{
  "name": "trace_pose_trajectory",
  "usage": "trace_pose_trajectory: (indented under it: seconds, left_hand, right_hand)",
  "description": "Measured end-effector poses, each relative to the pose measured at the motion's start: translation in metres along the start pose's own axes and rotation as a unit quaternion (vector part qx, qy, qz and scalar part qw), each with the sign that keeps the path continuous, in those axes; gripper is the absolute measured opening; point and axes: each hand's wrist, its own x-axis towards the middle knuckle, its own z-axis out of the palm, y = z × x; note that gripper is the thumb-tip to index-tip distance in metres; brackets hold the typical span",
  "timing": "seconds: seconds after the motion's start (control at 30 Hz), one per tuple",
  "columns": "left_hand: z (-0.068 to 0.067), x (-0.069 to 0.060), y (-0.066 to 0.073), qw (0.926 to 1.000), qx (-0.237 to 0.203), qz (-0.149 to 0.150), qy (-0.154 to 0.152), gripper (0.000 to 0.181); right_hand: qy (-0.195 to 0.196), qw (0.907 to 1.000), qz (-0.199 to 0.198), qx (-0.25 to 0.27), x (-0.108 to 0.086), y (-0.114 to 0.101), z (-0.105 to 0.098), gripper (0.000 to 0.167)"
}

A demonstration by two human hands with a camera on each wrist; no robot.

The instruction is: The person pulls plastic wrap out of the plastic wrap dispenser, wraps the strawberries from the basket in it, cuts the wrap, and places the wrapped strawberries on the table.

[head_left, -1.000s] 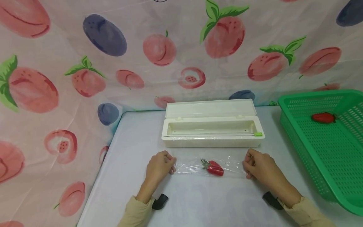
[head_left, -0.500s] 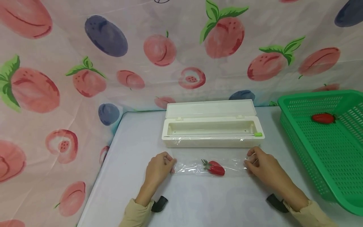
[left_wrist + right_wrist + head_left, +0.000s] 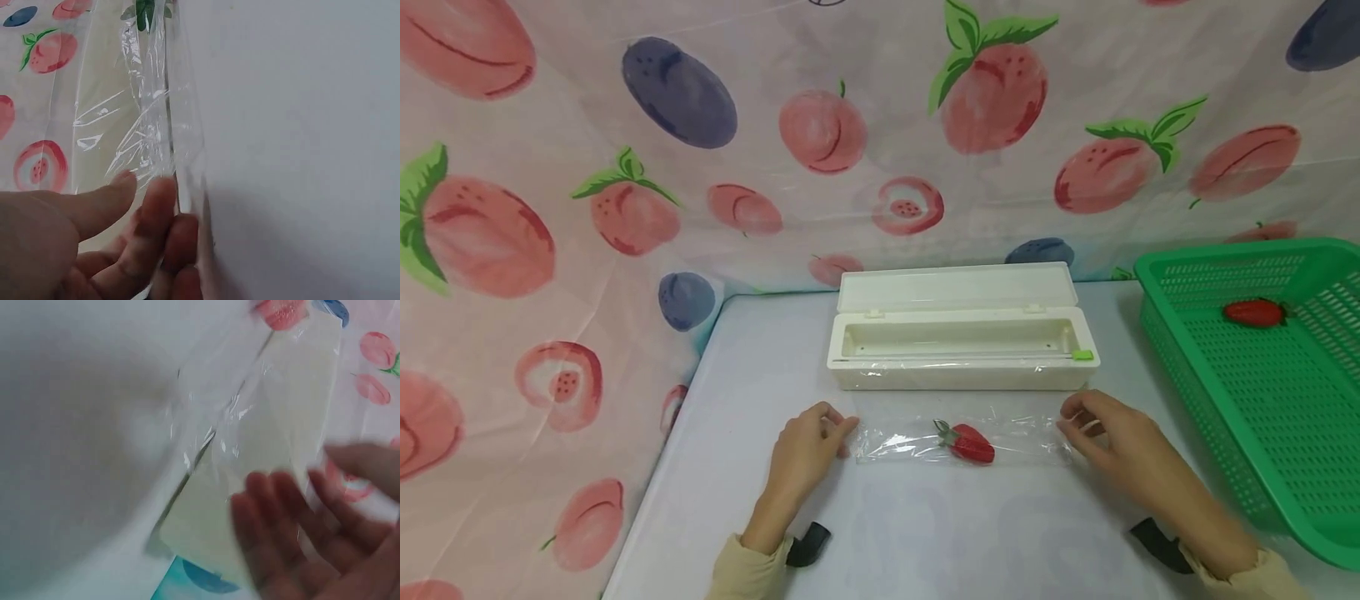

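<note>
Head cam: we see the strawberry (image 3: 972,444) within the clear film's (image 3: 895,440) span, white box (image 3: 955,335) at 12 o'clock, green basket (image 3: 1180,379) approx. 3. L hand (image 3: 803,452) at 9, R hand (image 3: 1120,437) at 3 — thumbs & fingers (image 3: 1084,400) parted on both. L wrist cam: film near fingertips, can't tell if touching; leaves (image 3: 145,15) at 11. R wrist cam: blurred fingers loosely bent — strawberry at 1.

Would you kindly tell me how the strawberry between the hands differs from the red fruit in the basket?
The strawberry lies amid clear film; the red fruit lies bare in the green basket. In the head view, the strawberry's leafy end points left, the red fruit's stem end right. The strawberry looks plumper, the red fruit slimmer. Both are red.
</note>
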Motion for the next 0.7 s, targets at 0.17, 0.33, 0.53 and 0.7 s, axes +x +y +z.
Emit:
trace_pose_trajectory:
  seconds: [0.17,0.33,0.53,0.7]
  left_hand:
    - [-0.005,-0.008,0.006,0.9874,0.077,0.110,0.084,0.017]
    - [-0.006,-0.011,0.010,0.9520,0.097,0.280,0.078,0.016]
    - [-0.003,-0.009,0.004,0.9153,0.153,0.372,0.003,0.029]
    - [-0.002,-0.007,-0.004,0.9026,0.193,0.384,-0.024,0.042]
  right_hand:
    - [0.001,0.9884,-0.139,-0.062,-0.002,0.006,0.002,0.028]
    - [-0.025,0.9785,-0.194,-0.067,-0.002,0.013,0.007,0.037]
    - [-0.059,0.9754,-0.200,-0.071,-0.001,0.019,0.010,0.044]
    - [-0.086,0.9769,-0.180,-0.076,-0.001,0.023,0.010,0.047]
